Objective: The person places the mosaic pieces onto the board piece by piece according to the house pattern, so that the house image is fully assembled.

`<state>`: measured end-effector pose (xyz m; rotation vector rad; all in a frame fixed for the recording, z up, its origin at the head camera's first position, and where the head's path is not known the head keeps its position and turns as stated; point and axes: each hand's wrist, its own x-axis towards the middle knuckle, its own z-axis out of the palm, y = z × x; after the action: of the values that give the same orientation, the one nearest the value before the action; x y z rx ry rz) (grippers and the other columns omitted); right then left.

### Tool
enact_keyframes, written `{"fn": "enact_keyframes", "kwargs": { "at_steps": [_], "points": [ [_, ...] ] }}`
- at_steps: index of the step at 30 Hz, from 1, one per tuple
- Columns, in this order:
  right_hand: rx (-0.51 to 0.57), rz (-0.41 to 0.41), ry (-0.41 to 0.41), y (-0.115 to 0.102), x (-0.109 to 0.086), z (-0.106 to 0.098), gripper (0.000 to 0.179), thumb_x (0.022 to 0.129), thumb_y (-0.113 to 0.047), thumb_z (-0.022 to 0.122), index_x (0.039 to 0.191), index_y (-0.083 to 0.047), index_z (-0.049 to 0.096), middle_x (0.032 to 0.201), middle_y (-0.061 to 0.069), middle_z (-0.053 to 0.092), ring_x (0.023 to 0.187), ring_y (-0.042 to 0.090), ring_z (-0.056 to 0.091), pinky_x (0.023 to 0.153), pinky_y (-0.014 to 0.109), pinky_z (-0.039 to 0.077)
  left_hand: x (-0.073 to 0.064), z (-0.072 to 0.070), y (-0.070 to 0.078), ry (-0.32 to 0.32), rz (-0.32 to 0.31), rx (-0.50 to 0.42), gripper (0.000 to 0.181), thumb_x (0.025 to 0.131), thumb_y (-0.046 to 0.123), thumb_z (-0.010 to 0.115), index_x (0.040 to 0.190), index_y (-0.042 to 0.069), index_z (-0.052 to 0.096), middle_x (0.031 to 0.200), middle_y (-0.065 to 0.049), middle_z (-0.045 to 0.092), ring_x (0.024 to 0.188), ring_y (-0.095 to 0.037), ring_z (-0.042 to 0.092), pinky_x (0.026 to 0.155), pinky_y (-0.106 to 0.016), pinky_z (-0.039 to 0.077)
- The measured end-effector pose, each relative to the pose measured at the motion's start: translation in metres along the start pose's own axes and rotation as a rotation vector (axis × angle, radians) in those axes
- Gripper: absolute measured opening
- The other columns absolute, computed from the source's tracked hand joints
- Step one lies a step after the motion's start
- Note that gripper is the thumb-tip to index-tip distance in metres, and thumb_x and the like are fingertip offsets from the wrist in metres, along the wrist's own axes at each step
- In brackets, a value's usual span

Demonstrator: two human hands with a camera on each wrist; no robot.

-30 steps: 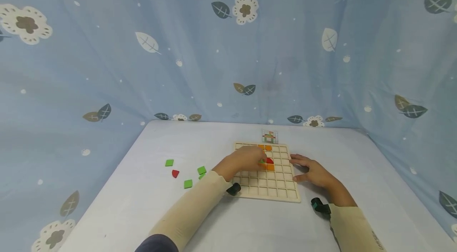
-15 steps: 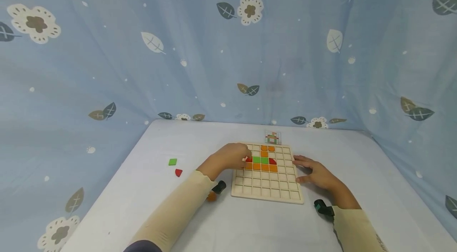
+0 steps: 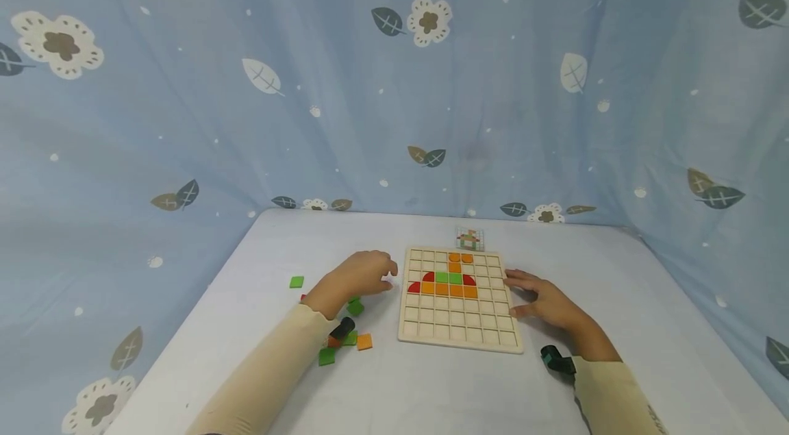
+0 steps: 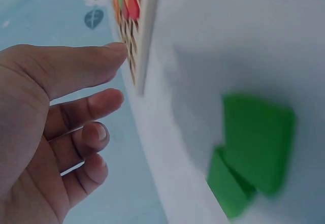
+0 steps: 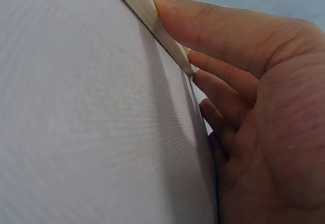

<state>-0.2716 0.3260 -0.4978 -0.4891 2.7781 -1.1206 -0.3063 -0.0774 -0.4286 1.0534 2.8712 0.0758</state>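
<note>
A wooden grid board (image 3: 457,318) lies on the white table. Set in its squares are two orange round tiles (image 3: 454,257), orange square tiles (image 3: 442,290), green square tiles (image 3: 441,277) and red curved tiles (image 3: 414,288). My left hand (image 3: 362,273) hovers left of the board with its fingers loosely bent and nothing between them. Under it, in the left wrist view, two overlapping green tiles (image 4: 259,140) lie on the table. Along the board's right edge my right hand (image 3: 545,301) rests, thumb and fingertips against the wooden side (image 5: 170,43).
Behind the board lies a small pattern card (image 3: 470,238). Loose tiles are scattered at the left, among them a green one (image 3: 296,281), another green one (image 3: 327,357) and an orange one (image 3: 364,341). A blue patterned curtain (image 3: 345,65) hangs behind the table.
My left hand has moved left off the board to beside it. A red curved tile now shows at the left end of the orange row. My right hand has stayed at the edge.
</note>
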Motion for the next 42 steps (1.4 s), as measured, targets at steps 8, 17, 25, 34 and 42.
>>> {"fn": "enact_keyframes", "kwargs": {
  "at_steps": [8,17,25,34,42],
  "points": [
    [0.001,-0.007,-0.001,-0.002,0.000,0.000,0.075,0.072,-0.034,0.084,0.134,-0.002,0.057,0.150,0.019,0.037,0.138,0.047,0.024,0.105,0.067,0.019,-0.029,0.008,-0.027,0.012,-0.079,-0.057,0.018,0.089,0.025,0.073,0.105,0.018,0.074,0.100,0.006,0.065,0.087,-0.008,0.061,0.079,-0.031,0.051],
    [-0.006,0.014,-0.010,0.001,0.000,0.001,0.076,0.072,-0.036,0.084,0.135,-0.003,0.057,0.151,0.018,0.036,0.139,0.046,0.023,0.106,0.066,0.019,-0.060,0.018,-0.049,0.063,-0.138,-0.096,0.016,0.088,0.023,0.072,0.103,0.018,0.074,0.096,0.008,0.064,0.088,-0.010,0.060,0.081,-0.033,0.050],
    [-0.015,0.005,-0.012,-0.002,-0.001,-0.001,0.077,0.072,-0.038,0.083,0.136,-0.003,0.056,0.151,0.019,0.035,0.139,0.046,0.023,0.106,0.066,0.019,-0.082,0.018,-0.060,0.048,-0.251,-0.131,0.018,0.088,0.021,0.072,0.105,0.016,0.073,0.091,0.007,0.061,0.084,-0.013,0.057,0.081,-0.037,0.049],
    [-0.015,0.018,-0.011,-0.002,0.002,-0.003,0.077,0.072,-0.037,0.084,0.136,-0.003,0.056,0.151,0.018,0.035,0.140,0.046,0.022,0.106,0.066,0.018,-0.102,0.023,-0.075,0.075,-0.296,-0.065,0.030,0.083,0.027,0.077,0.109,0.013,0.071,0.099,0.002,0.060,0.092,-0.017,0.059,0.088,-0.041,0.049],
    [-0.013,0.016,-0.021,-0.003,0.001,-0.003,0.077,0.073,-0.037,0.083,0.136,-0.003,0.056,0.152,0.019,0.034,0.139,0.047,0.021,0.105,0.067,0.018,-0.119,0.017,-0.087,0.033,-0.374,-0.139,0.042,0.080,0.033,0.080,0.112,0.009,0.066,0.096,-0.001,0.060,0.084,-0.017,0.056,0.082,-0.043,0.049]
  ]
}}
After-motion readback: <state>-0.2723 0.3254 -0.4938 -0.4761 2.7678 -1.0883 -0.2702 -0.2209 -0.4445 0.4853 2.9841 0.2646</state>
